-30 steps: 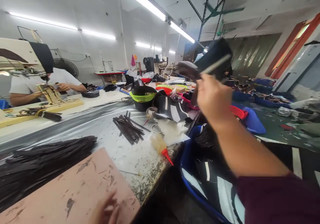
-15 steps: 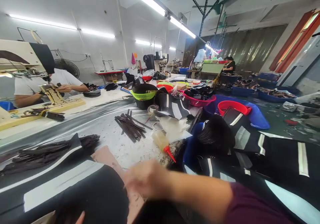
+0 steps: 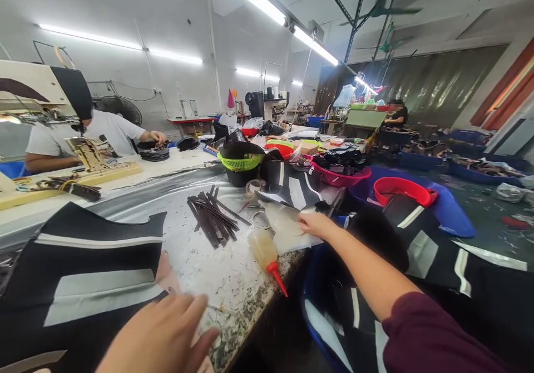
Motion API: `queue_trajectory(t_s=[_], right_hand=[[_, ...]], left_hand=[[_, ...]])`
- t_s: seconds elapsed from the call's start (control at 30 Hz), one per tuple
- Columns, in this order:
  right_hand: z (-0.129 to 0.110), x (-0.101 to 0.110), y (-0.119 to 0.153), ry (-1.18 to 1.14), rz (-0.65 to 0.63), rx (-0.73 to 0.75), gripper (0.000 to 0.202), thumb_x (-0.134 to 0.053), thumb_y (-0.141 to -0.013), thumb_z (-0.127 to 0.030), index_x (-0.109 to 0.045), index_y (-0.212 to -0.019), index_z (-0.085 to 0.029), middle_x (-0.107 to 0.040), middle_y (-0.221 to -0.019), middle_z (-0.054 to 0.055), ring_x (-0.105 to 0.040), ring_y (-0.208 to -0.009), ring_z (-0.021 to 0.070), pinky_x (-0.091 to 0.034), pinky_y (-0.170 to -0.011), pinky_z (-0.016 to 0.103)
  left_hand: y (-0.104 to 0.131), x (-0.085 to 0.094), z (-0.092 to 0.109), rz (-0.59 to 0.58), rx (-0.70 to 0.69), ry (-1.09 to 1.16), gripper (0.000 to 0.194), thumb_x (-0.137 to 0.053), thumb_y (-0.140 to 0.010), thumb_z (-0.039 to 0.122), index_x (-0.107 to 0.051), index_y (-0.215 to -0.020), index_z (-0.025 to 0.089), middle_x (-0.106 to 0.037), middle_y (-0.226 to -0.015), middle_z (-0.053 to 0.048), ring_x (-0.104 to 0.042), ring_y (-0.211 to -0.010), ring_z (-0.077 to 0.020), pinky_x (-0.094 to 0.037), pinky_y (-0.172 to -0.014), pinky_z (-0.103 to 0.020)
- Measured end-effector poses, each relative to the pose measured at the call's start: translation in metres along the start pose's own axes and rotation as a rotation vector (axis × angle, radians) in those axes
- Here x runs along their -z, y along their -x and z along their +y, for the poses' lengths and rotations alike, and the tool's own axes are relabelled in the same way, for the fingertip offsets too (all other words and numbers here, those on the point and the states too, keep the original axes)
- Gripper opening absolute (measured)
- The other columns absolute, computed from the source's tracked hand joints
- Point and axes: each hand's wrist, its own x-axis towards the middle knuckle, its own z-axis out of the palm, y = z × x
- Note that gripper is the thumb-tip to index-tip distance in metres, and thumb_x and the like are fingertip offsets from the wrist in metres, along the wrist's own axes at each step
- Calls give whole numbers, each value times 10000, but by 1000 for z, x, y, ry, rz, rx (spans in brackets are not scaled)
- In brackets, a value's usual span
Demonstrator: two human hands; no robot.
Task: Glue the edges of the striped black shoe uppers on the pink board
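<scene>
My left hand (image 3: 161, 331) is low in the view, slightly blurred, with fingers stretched out beside a black cut panel (image 3: 112, 262) bearing pale strips. The panel lies at the left, over a pinkish sheet (image 3: 167, 273). My right hand (image 3: 319, 224) reaches across the table, its fingers closed at the edge of a pile of whitish translucent sheets (image 3: 283, 224). Its fingertips seem to pinch a sheet there. Between my hands lie a glue bottle (image 3: 262, 249) with a red nozzle and a heap of dark strips (image 3: 214, 214).
A green basket (image 3: 240, 163) and more black panels (image 3: 296, 184) stand further back. Right of the table edge are blue tubs (image 3: 311, 292) with black pieces and a red basket (image 3: 403, 191). A co-worker (image 3: 106, 131) sits behind a sewing machine (image 3: 45, 95) at the left.
My right hand has moved forward and right from the pinkish sheet to the translucent sheets. My left hand has come up into view. The black panel has shifted left and lies differently.
</scene>
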Motion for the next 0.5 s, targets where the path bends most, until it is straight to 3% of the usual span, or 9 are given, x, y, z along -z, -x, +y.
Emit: queue_trajectory(t_s=[0.07,0.13,0.27,0.37,0.5], right_hand=[[2,1,-6,16,14,-33,243,-385,-882,-207,-566,-1037,-159,-670,-952,108,-623,-900,225,-392,-737,276],[5,2,-11,25,32,-76,276,-315,-909,-212,-523,-1076,-142,-665,-956,134,-628,-885,234,-386,-715,284],[8,3,-18,37,60,-141,296,-243,-932,-220,-482,-1084,-133,-673,-913,140,-644,-842,239,-388,-660,282],[9,2,-19,51,85,-132,273,-261,-938,-232,-483,-1071,-147,-678,-899,126,-654,-816,228,-392,-631,268],[10,4,-20,68,133,-101,219,-326,-929,-241,-509,-1024,-169,-684,-845,101,-659,-785,219,-395,-622,253]], left_hand=[[-51,20,39,-111,-91,-54,240,-482,-803,380,-640,-876,214,-649,-812,-64,-608,-779,-265,-469,-694,-402],[-102,26,73,-139,-239,-64,264,-496,-808,382,-636,-868,166,-648,-858,-93,-600,-838,-275,-458,-747,-412],[-187,-1,115,-209,-344,-37,388,-540,-792,425,-616,-1017,118,-624,-1041,-158,-559,-997,-290,-431,-835,-395],[-228,-27,133,-237,-323,-5,565,-493,-799,524,-480,-1237,167,-502,-1274,-153,-509,-1107,-285,-412,-888,-387],[-247,-44,148,-256,-269,5,803,-508,-681,702,-462,-1253,139,-432,-1330,-185,-471,-1133,-332,-407,-893,-398]])
